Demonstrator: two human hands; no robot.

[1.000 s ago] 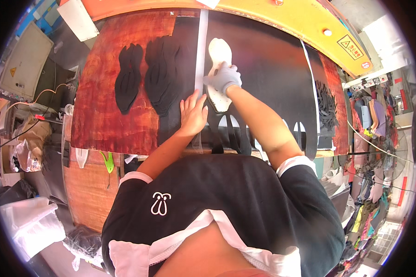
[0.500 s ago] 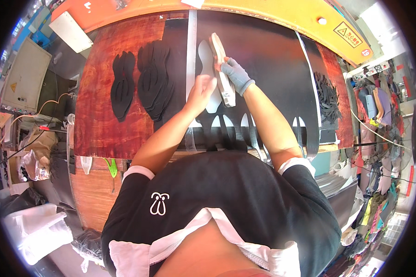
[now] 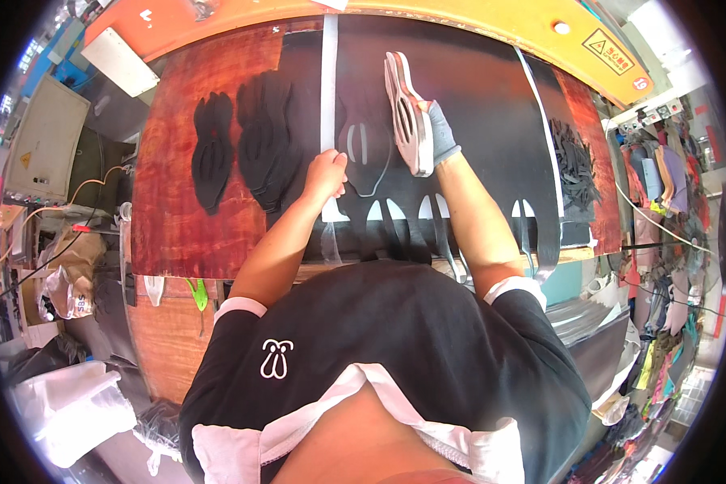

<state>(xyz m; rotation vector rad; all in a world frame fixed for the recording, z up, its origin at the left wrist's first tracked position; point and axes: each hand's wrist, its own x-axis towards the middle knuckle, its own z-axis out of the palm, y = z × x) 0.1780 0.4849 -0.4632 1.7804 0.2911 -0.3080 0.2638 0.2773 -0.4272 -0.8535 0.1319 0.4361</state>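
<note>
My right hand (image 3: 441,133), in a grey fingerless-type glove, grips a pale, sole-shaped cutting die (image 3: 410,121) by its right side. The die is tilted up, showing slots through its middle, above a black sheet (image 3: 476,97). To the left of it, a sole-shaped cut outline with two pale slits (image 3: 356,143) shows in the sheet. My bare left hand (image 3: 327,173) is closed beside that outline, over a white strip (image 3: 329,81). Its curled fingers hide whatever may be inside.
Stacks of black cut soles (image 3: 264,137) lie on the reddish-brown board (image 3: 165,177) at left. Black scraps (image 3: 574,165) are heaped at right. An orange machine beam (image 3: 460,22) spans the far edge. Leftover sheet with sole-shaped gaps (image 3: 403,226) lies near my body.
The cutting die has moved right and turned its slotted face toward view. My left hand has drawn left and curled. The bright sole shape now looks dark with pale slits.
</note>
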